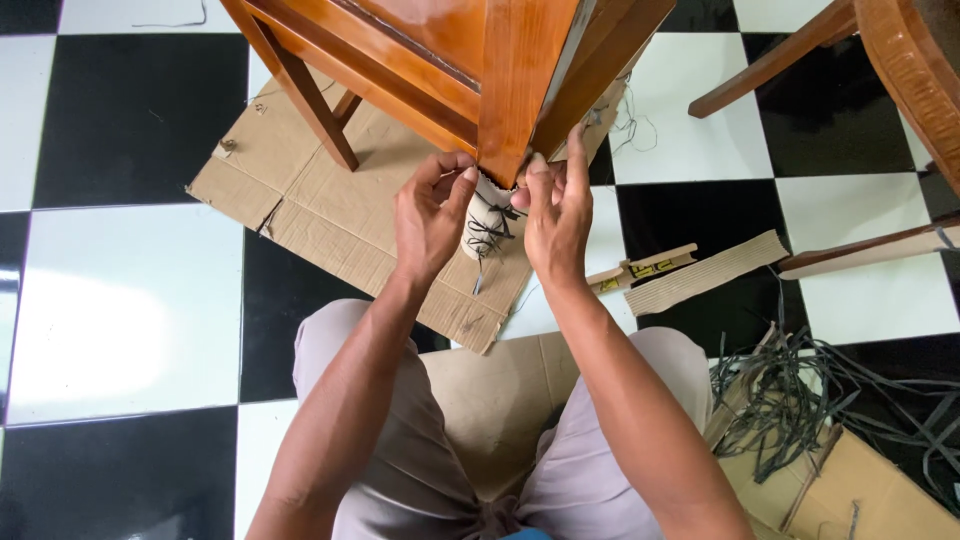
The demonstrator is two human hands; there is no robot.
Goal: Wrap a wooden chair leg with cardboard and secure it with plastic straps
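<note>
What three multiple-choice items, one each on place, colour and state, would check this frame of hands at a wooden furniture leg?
1. Where does the heap of dark straps lie?
A. on the person's right
B. on the person's left
C. on the furniture

2. What colours are the floor tiles?
A. red and grey
B. black and white
C. all brown

3. How is the wooden leg at its foot?
A. bare
B. painted blue
C. wrapped in white padding tied with dark string

Answers: 1 A, heap beside the right knee; 2 B, checkerboard; 3 C, left hand and right hand pinch the wrapping.

Both hands point(432, 212) point(556, 212) at wrapped chair leg point(487, 222) (fingers pinching white padding).
</note>
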